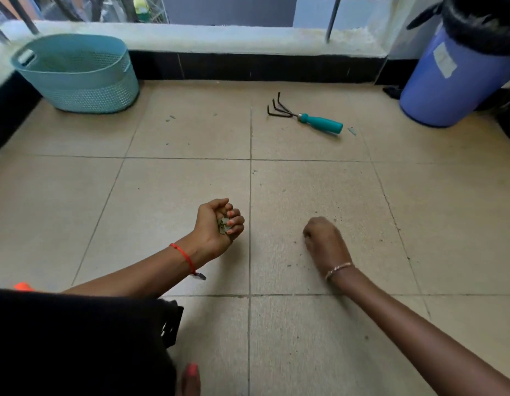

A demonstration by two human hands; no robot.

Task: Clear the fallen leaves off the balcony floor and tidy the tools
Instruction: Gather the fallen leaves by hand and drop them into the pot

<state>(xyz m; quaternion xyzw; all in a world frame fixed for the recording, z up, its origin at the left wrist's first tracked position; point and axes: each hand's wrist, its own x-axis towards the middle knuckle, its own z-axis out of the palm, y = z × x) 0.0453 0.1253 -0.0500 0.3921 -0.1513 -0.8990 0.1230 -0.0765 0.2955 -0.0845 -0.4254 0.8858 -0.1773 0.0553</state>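
Left hand (208, 225) around leaves (223, 225), rake (305, 117) beyond

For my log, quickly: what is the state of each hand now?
Left hand: closed, holding small leaves.
Right hand: fingers curled down; whether it holds anything cannot be told.

Head-worn, down onto balcony floor (191, 181)

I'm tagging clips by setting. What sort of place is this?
Most likely a home balcony: a tiled floor ends at a low ledge with railing bars, and a hand rake lies on the tiles.
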